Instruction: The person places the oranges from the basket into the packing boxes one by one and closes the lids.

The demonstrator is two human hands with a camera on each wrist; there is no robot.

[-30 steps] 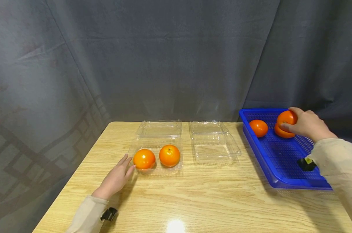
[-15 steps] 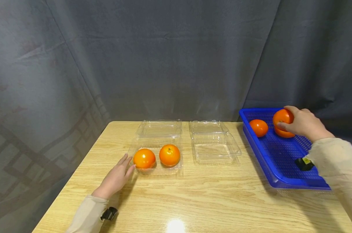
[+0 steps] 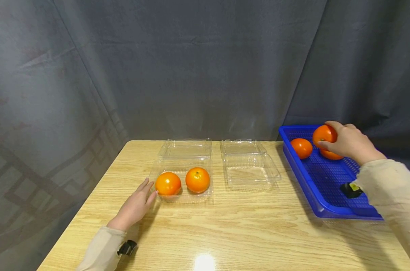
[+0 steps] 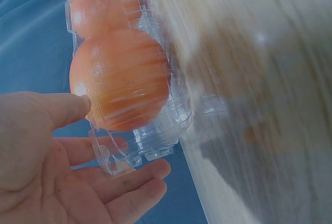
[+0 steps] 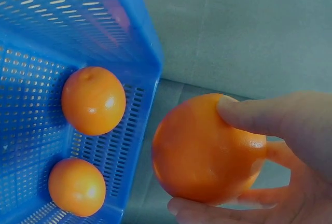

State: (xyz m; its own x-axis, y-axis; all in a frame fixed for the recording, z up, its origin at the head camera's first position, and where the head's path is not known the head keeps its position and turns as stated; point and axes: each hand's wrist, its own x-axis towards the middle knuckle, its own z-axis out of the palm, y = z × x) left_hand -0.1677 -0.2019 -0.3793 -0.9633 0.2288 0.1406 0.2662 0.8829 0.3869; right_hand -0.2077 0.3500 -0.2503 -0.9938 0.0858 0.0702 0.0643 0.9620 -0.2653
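My right hand (image 3: pixel 352 142) grips an orange (image 3: pixel 324 135), thumb on one side and fingers round the other, raised above the basket floor. In the right wrist view this orange (image 5: pixel 207 151) appears whole, past the basket's rim. Two more oranges lie in the blue basket (image 3: pixel 301 188); one orange (image 3: pixel 301 148) is at its left wall, the other orange (image 3: pixel 331 154) partly hidden below the held one. My left hand (image 3: pixel 133 209) rests at the near left corner of a clear clamshell box (image 4: pixel 179 110), fingers nearly straight. That box holds two oranges (image 3: pixel 168 184).
A second clear clamshell box (image 3: pixel 249 175) stands with its lid up, to the right of the first. The wooden table (image 3: pixel 225 233) ends at a grey curtain (image 3: pixel 198 75) behind. Black wrist cameras (image 3: pixel 127 248) sit on both sleeves.
My right hand has moved slightly left and up with the orange, off the one beneath it. The left hand and both boxes stay where they were.
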